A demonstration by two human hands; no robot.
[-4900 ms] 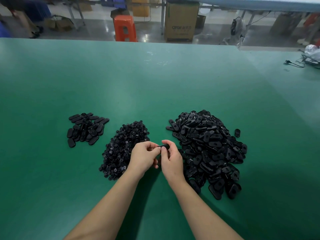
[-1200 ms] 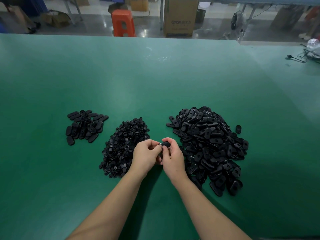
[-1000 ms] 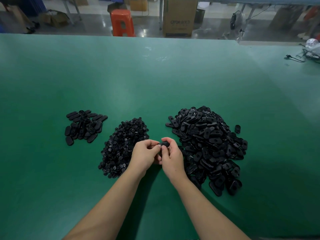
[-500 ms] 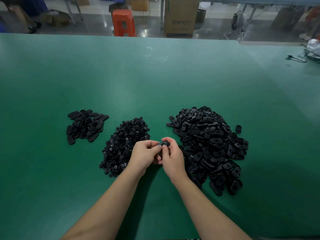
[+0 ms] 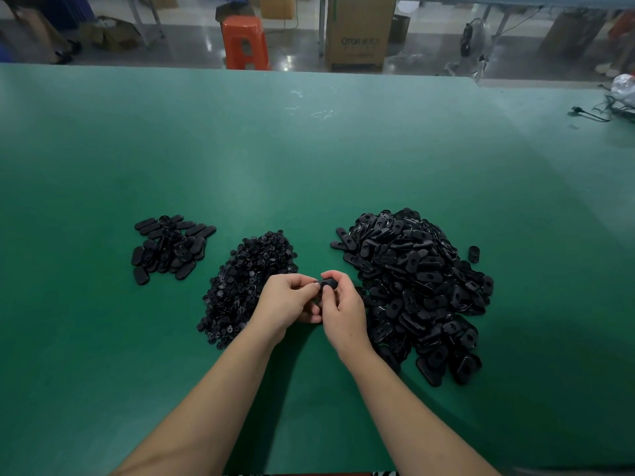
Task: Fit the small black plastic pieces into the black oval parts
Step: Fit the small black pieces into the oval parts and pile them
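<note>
Both hands meet near the middle of the wide green bench (image 5: 309,159), just above its surface. The left hand (image 5: 287,304) has its fingers curled inward, thumb and fingertips pinching at a black oval plastic part (image 5: 327,283) held between the 2 hands. The right hand (image 5: 342,307) curls round the same black oval plastic part from the 3 o'clock side, its index finger arched over the top. Whether a small piece is already seated in the part cannot be told, since the fingers cover most of it.

At 9 o'clock from the hands, just beside the left wrist, lies a heap of small black round plastic pieces (image 5: 247,280). At 3 o'clock, close to the right hand, sits a large mound of loose black oval parts (image 5: 415,290), many showing a slot or hole in the face. 1 stray black oval part (image 5: 473,254) lies apart on the bench at the 2 o'clock edge of that mound. Well apart at 10 o'clock, a smaller flat cluster of black oval parts (image 5: 170,247) is spread on the bench.

Beyond the far edge of the bench, at 12 o'clock, stand an orange plastic stool (image 5: 244,42) and a brown cardboard box (image 5: 359,32) on the floor. At 2 o'clock, near the bench's far right corner, a black cable (image 5: 589,114) trails across the green surface.
</note>
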